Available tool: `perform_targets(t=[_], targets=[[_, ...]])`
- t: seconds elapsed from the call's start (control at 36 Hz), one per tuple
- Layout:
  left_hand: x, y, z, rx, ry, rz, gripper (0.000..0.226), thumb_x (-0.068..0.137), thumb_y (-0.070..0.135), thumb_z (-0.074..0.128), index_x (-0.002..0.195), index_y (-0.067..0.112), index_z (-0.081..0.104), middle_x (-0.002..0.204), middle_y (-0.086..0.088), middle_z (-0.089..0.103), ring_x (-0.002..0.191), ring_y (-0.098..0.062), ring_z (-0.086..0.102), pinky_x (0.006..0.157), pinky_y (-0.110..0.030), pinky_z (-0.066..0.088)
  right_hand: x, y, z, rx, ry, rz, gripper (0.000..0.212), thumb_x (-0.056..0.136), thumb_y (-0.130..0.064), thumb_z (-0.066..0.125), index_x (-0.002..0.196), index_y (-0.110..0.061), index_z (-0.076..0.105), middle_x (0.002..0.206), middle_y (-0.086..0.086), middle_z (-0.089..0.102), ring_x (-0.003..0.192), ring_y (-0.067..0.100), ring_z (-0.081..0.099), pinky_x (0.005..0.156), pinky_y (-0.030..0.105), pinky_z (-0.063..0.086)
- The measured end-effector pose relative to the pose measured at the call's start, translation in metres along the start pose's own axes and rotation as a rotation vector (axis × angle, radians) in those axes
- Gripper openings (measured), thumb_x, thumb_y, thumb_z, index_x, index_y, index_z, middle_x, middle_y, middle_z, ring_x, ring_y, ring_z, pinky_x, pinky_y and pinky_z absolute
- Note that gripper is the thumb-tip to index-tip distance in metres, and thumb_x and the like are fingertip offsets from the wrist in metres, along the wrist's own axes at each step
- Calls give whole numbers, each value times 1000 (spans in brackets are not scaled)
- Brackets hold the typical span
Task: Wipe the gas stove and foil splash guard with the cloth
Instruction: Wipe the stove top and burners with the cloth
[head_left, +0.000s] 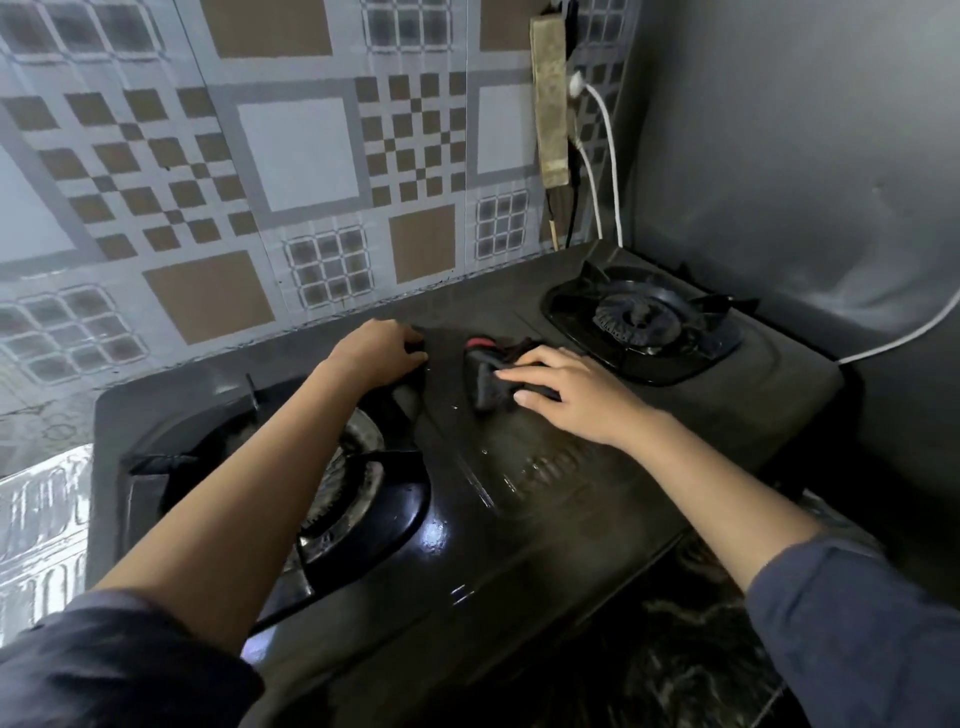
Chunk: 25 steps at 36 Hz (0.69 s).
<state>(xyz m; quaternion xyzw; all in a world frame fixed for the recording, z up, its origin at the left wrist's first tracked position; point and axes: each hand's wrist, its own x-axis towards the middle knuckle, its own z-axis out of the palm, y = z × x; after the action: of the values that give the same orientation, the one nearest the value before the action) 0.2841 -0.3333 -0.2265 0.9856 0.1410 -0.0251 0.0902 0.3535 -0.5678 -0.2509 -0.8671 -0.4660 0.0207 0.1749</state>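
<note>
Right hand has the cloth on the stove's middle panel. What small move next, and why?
Probably draw the right hand and cloth toward the near edge of the stove: flat fingers press the cloth on the panel, and wet glints lie just in front of it.

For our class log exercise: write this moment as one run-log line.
stage: wiping gas stove centre | right hand: presses dark cloth | left hand: grip unclear

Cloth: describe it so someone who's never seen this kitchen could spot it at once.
Find the black gas stove against the checked wall. On its flat middle lies a dark crumpled cloth, pressed under the right hand. Its red patch at the far end sets it apart from the black stove top.
</note>
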Motion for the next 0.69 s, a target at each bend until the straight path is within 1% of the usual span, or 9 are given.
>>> perform_targets(t=[0.08, 0.14, 0.25, 0.33, 0.42, 0.53, 0.58, 0.69], targets=[[-4, 12, 0, 16, -9, -42, 35, 94, 31, 48, 122, 15, 60, 118, -13, 63, 108, -31, 56, 90, -39, 47, 11, 13, -5, -28, -50, 40, 38, 95, -41, 42, 133, -37, 46, 135, -8, 45, 125, 17, 40, 101, 37, 35], [-5, 20, 0, 19, -21, -59, 35, 94, 32, 48, 123, 16, 59, 120, -13, 62, 109, -30, 56, 92, -40, 47, 16, 20, -8, -36, -44, 77, 40, 95, -42, 40, 134, -36, 44, 137, -6, 44, 126, 20, 39, 100, 37, 34], [-7, 32, -1, 38, -57, -97, 38, 95, 33, 46, 128, 15, 55, 124, -13, 59, 112, -30, 54, 93, -38, 44, 19, 23, -5, -79, 10, 139, 41, 96, -44, 37, 135, -34, 43, 133, -3, 46, 123, 23, 40, 97, 38, 37], [-11, 37, 1, 36, -69, -116, 42, 97, 32, 44, 135, 14, 47, 134, -12, 53, 120, -31, 50, 98, -38, 40, 17, 19, 0, -134, 88, 184, 42, 95, -44, 37, 134, -32, 44, 130, 1, 48, 120, 26, 42, 94, 39, 37], [-15, 38, 5, 35, -74, -97, 45, 97, 31, 42, 139, 15, 41, 145, -8, 43, 126, -30, 46, 105, -38, 37, 11, 11, 4, -180, 127, 265, 42, 95, -43, 36, 133, -27, 44, 132, 6, 46, 121, 29, 40, 94, 40, 36], [-19, 38, 6, 51, -99, -47, 45, 98, 28, 41, 140, 13, 41, 148, -9, 39, 130, -31, 42, 108, -39, 35, 2, -4, 7, -233, 161, 370, 40, 96, -40, 35, 131, -24, 44, 134, 11, 43, 123, 32, 38, 96, 42, 34], [-21, 35, 8, 46, -106, -26, 48, 98, 28, 41, 143, 13, 35, 153, -7, 31, 135, -30, 37, 112, -38, 30, 1, -12, 8, -235, 152, 423, 39, 97, -39, 34, 132, -25, 42, 136, 12, 40, 125, 32, 35, 98, 43, 32], [-25, 27, 11, 23, -90, 34, 48, 99, 26, 38, 144, 12, 32, 154, -7, 28, 138, -28, 33, 114, -36, 24, 9, -26, 9, -207, 121, 521, 41, 98, -37, 31, 138, -30, 35, 142, 12, 33, 129, 32, 29, 103, 46, 27]])
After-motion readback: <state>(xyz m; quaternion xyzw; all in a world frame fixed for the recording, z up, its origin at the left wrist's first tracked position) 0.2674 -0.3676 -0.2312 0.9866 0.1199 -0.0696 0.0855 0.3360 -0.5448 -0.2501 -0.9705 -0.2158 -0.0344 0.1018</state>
